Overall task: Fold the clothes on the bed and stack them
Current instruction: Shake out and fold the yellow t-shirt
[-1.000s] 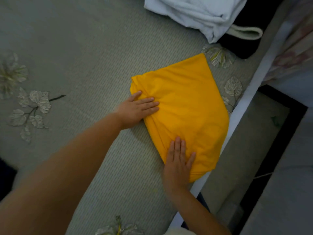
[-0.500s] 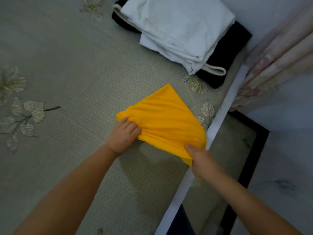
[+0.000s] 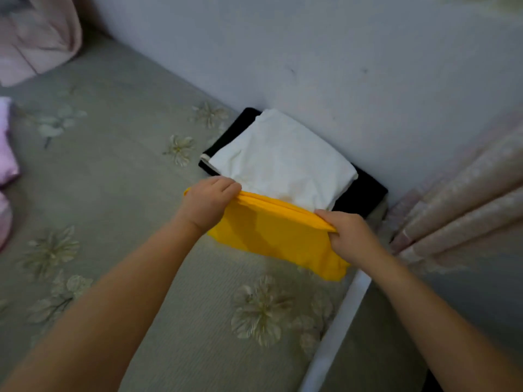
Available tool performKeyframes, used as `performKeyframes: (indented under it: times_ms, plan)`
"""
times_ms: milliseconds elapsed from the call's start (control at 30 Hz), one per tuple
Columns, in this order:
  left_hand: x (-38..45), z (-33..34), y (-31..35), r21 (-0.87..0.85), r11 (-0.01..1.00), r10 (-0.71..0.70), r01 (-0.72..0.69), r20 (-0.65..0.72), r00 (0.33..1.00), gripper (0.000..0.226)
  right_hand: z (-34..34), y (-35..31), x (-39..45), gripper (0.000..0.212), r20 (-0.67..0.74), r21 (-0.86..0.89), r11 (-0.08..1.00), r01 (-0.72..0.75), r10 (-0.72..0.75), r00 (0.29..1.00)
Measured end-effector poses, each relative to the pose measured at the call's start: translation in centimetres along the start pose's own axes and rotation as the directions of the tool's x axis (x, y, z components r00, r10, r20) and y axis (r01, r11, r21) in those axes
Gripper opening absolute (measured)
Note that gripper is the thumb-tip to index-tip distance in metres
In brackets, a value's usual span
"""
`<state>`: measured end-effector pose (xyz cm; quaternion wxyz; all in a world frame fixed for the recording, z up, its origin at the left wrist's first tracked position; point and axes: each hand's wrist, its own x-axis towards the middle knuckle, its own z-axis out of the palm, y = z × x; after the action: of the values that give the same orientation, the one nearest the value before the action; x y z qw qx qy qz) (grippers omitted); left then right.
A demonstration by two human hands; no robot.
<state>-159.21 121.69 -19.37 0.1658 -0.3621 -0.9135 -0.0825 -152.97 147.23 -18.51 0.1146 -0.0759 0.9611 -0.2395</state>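
Note:
A folded yellow garment [image 3: 271, 236] hangs lifted above the bed, just in front of the stack. My left hand [image 3: 208, 202] grips its upper left edge and my right hand [image 3: 349, 236] grips its upper right edge. The stack lies against the wall: a folded white garment [image 3: 283, 159] on top of a folded black garment [image 3: 365, 193]. The yellow garment's top edge overlaps the near side of the white one in view.
The bed has a grey-green floral cover [image 3: 99, 193]. A white bed edge [image 3: 336, 335] runs at lower right, with a pale curtain [image 3: 464, 205] beyond it. Pink cloth [image 3: 7, 148] lies at the left edge and a pink pillow [image 3: 36, 38] at top left.
Both hands went from pressing the yellow garment flat to gripping its edges. They have lifted it off the bed and carried it toward the white and black stack.

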Motion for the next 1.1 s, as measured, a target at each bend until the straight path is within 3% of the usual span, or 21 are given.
performKeyframes:
  times_ms: [133, 233, 333, 400, 467, 500, 533, 600, 633, 667, 733, 833, 1000, 1100]
  plan:
    - [8.7, -1.5, -3.6, 0.014, 0.997, -0.069, 0.071, -0.113, 0.991, 0.019, -6.9, 0.0, 5.9, 0.041, -0.232, 0.078, 0.996, 0.043, -0.024, 0.972]
    - [13.4, -2.0, -5.9, 0.054, 0.995, -0.072, 0.085, -0.21, 0.975, 0.021, -10.2, -0.7, 9.1, 0.034, -0.4, 0.002, 0.986, 0.165, -0.15, 0.904]
    - [15.4, -0.1, -8.0, 0.07, 0.997, -0.023, 0.046, -0.3, 0.954, 0.025, -9.4, -0.4, 10.7, 0.038, -0.497, -0.093, 0.964, 0.248, -0.261, 0.828]
    - [14.6, 2.7, -8.7, 0.087, 0.996, 0.018, 0.007, -0.286, 0.958, 0.02, -6.2, 0.4, 11.4, 0.044, -0.527, -0.185, 0.952, 0.243, -0.305, 0.794]
    - [12.6, 6.5, -8.8, 0.131, 0.991, -0.007, 0.028, -0.161, 0.987, 0.011, -1.6, 1.6, 11.7, 0.042, -0.416, -0.269, 0.935, 0.233, -0.33, 0.847]
    - [11.3, 8.6, -8.6, 0.155, 0.984, -0.081, 0.082, -0.017, 0.997, 0.019, 0.9, 2.3, 11.6, 0.035, -0.329, -0.304, 0.925, 0.23, -0.328, 0.885]
    - [9.9, 10.6, -8.0, 0.186, 0.969, -0.199, 0.162, 0.2, 0.959, 0.029, 3.5, 3.1, 11.6, 0.031, -0.219, -0.324, 0.918, 0.23, -0.309, 0.925]
    - [6.8, 14.8, -6.6, 0.224, 0.924, -0.383, 0.312, 0.553, 0.74, 0.049, 8.1, 4.5, 11.2, 0.051, -0.014, -0.381, 0.9, 0.211, -0.234, 0.972]
    - [5.6, 16.5, -5.9, 0.228, 0.905, -0.418, 0.36, 0.641, 0.644, 0.055, 9.8, 5.2, 11.2, 0.057, 0.06, -0.4, 0.896, 0.194, -0.186, 0.981]
    - [4.6, 18.0, -5.1, 0.217, 0.896, -0.425, 0.387, 0.671, 0.608, 0.06, 11.3, 5.8, 11.1, 0.054, 0.074, -0.436, 0.881, 0.183, -0.168, 0.983]
    - [3.4, 19.8, -4.0, 0.203, 0.883, -0.448, 0.422, 0.629, 0.635, 0.061, 13.1, 6.8, 11.1, 0.039, 0.023, -0.477, 0.862, 0.173, -0.184, 0.983]
    - [2.2, 20.7, -4.2, 0.159, 0.879, -0.458, 0.45, 0.544, 0.703, 0.059, 13.9, 7.4, 11.1, 0.051, -0.014, -0.484, 0.861, 0.155, -0.185, 0.983]
    - [0.3, 18.3, -3.8, -0.063, 0.841, -0.484, 0.538, 0.356, 0.799, 0.046, 13.2, 6.0, 11.1, 0.051, -0.022, -0.433, 0.891, 0.136, -0.162, 0.987]
    - [-3.5, 16.0, -3.8, -0.056, 0.771, -0.588, 0.634, 0.319, 0.743, 0.042, 14.0, 2.0, 11.2, 0.044, -0.04, -0.371, 0.912, 0.176, -0.205, 0.978]
